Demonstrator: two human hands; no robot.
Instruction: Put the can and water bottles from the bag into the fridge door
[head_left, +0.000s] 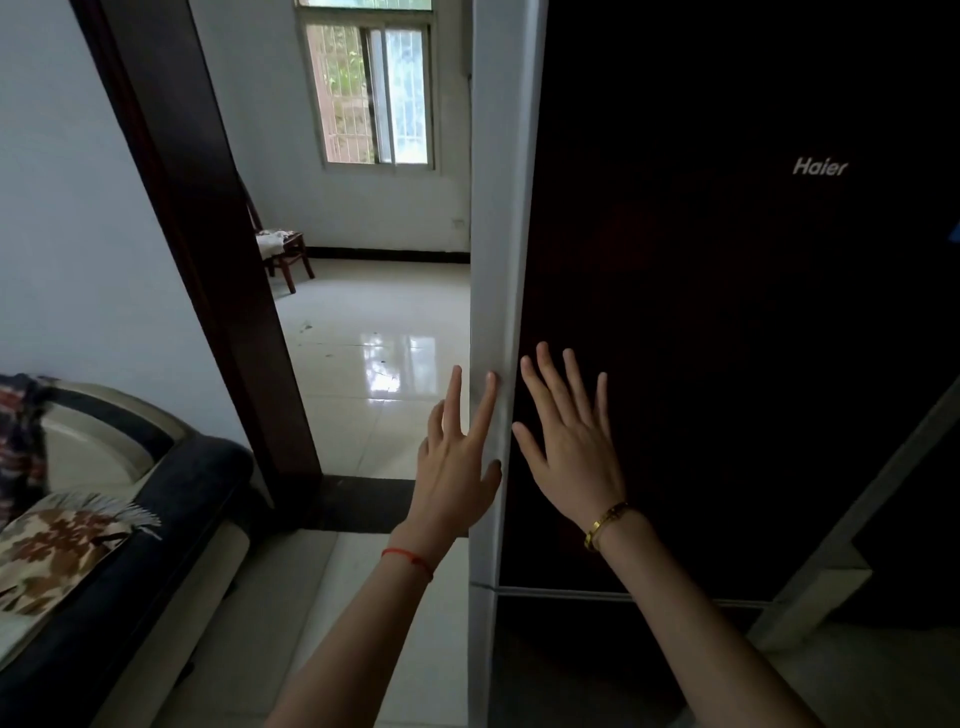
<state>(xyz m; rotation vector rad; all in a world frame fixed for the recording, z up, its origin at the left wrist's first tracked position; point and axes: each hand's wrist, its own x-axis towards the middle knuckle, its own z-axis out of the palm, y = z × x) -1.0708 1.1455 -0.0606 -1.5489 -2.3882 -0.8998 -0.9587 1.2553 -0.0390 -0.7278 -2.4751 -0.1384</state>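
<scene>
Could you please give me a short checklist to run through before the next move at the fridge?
1. Fridge door appears closed: ok.
2. Left hand empty, fingers spread along the door's pale edge: ok.
3. Right hand empty, flat on the dark door front: ok.
4. Can, bottles and bag in view: not ok, none visible.
5. Whether items are already in the door shelves: cannot tell.
6. Floor beside the fridge free for the door to swing: ok.

Counted: my two hands, left hand, right hand; one fridge door; one chair; one window; one sofa.
</scene>
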